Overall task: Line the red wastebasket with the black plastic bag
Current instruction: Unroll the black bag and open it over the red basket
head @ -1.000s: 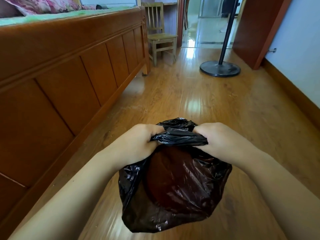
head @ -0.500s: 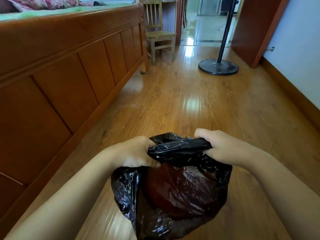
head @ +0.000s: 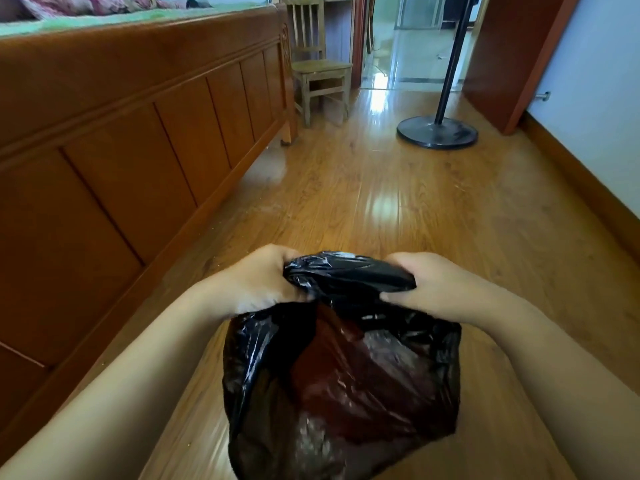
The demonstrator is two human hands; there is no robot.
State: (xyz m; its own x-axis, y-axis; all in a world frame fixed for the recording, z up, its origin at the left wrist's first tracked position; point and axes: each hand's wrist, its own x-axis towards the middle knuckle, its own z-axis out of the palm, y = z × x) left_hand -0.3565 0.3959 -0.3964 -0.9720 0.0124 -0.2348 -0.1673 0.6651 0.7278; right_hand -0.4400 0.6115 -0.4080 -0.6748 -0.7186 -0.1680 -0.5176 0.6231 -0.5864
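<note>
1. Black plastic bag (head: 346,393) is held up low at 6 o'clock, over the wooden floor (head: 381,209), with its top edge scrunched into a thick roll.
2. Both hands are clamped on that roll. The left hand (head: 263,278) has the 9 o'clock end and the right hand (head: 426,285) the 3 o'clock end. The fists are curled tight and close together, with only bunched plastic between them.
3. Something dark red shows through the thin plastic near the middle. I'd guess that's the red wastebasket (head: 339,372), but I can't tell whether it's behind the bag or inside it.
4. My read is that this is the find-and-open-the-mouth step, and nothing's lined yet.
5. Next up, I reckon, the two layers of the rim need teasing apart and the hands need to spread wider. Then the mouth goes over the basket's rim and the bottom gets pushed down in.
6. The bed frame (head: 138,150) runs along 9 to 11 o'clock and a fan stand (head: 437,133) sits at 1 o'clock, both well apart from the bag.
</note>
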